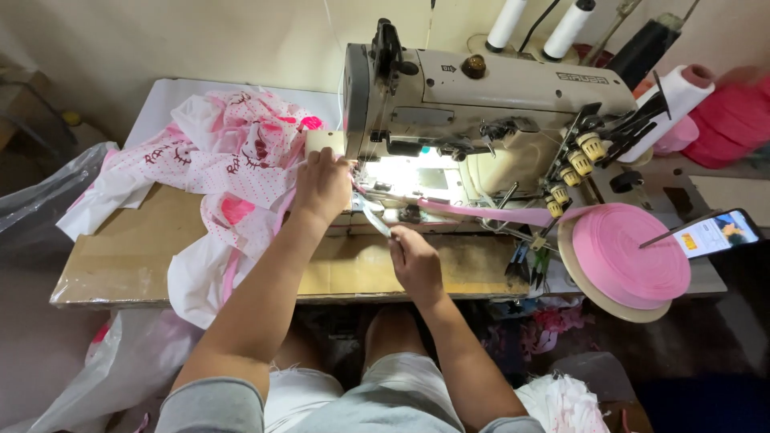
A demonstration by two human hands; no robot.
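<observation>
A brown table (120,265) is carrying a beige sewing machine (489,104) and a heap of pink-and-white fabric (233,160). A phone (716,232) is lying at its right end, beside a roll of pink tape (630,256).

Both bare forearms extend forward from the body. Left hand (322,186) lies palm-down, fingers (314,158) stretched ahead. Right hand (413,261) sits nearer the body, fingers apparently pinched together, though the grip is unclear.
</observation>
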